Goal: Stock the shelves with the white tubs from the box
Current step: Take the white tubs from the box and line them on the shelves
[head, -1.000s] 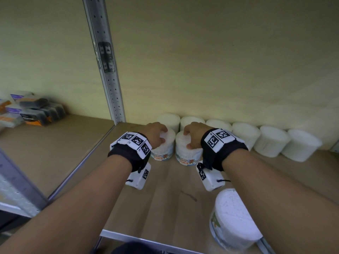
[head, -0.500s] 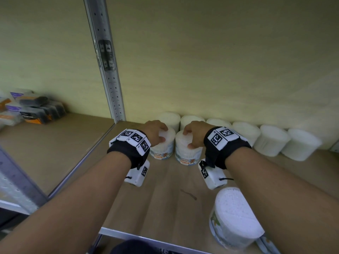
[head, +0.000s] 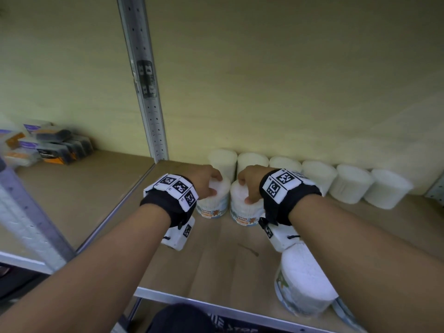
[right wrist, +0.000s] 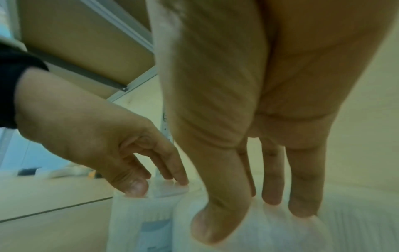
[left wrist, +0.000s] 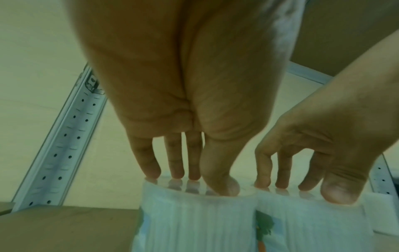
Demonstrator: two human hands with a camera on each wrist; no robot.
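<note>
Both arms reach into the shelf, the left hand point(head: 204, 181) gripping the left cotton-bud tub point(head: 213, 200) from above and the right hand point(head: 249, 181) gripping the right cotton-bud tub point(head: 242, 210), fingertips and thumbs curled over the lids. The two tubs touch each other, just in front of the back row of white tubs point(head: 317, 174) along the wall. Bare wooden shelf board point(head: 223, 255) lies toward the front edge, where one more tub point(head: 302, 282) stands beneath the right forearm.

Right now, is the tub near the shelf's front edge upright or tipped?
Tipped. The tub leans, with its flat top turned partly toward the camera.
</note>
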